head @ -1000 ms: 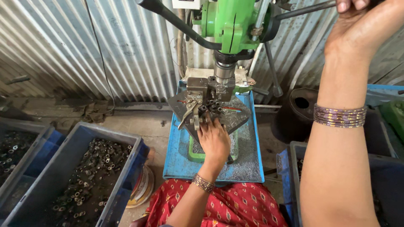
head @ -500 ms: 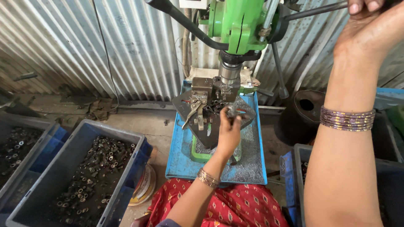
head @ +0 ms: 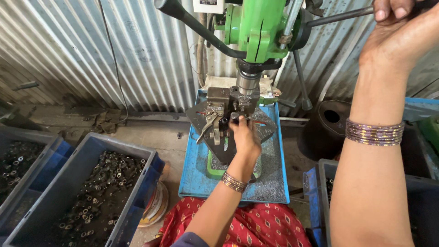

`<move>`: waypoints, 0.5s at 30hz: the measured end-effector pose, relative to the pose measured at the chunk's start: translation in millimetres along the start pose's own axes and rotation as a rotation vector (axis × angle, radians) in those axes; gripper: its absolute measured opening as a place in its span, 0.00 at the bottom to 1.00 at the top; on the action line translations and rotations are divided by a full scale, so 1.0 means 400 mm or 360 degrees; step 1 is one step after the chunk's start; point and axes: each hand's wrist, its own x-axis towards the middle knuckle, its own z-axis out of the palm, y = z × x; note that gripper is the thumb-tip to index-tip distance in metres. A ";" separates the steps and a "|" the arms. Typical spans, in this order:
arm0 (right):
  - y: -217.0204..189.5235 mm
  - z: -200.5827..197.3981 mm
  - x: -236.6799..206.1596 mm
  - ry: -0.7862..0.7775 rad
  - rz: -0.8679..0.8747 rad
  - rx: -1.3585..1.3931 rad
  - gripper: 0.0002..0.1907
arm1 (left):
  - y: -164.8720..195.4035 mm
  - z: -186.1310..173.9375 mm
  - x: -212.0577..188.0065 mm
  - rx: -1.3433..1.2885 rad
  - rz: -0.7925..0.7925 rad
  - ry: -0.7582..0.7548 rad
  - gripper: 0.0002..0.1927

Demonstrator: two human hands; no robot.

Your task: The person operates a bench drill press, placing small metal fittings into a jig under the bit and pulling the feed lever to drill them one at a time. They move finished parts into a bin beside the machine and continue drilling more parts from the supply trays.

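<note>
Loading step: left hand (head: 244, 137) fingers pinch a small metal ring (head: 234, 116) beneath the drill spindle (head: 248, 82); right hand (head: 398, 32) fingers wrap the feed lever (head: 338, 16). Next calls for seating it squarely.

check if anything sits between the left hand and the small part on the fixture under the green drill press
Nothing visible does. The left hand already has its fingertips at the small dark part on the fixture, just below the spindle. The right hand is up on the feed lever.
</note>
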 end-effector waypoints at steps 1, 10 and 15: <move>0.000 -0.001 0.000 0.0001 -0.0003 -0.0005 0.26 | -0.001 0.001 0.004 0.0036 0.0005 -0.0012 0.23; 0.004 -0.001 -0.007 0.0013 0.0005 -0.0001 0.26 | 0.017 -0.034 -0.005 0.0135 0.0007 -0.0234 0.27; -0.001 -0.003 -0.008 0.0009 0.0009 -0.0018 0.26 | 0.028 -0.015 0.017 0.0264 -0.0035 -0.0151 0.28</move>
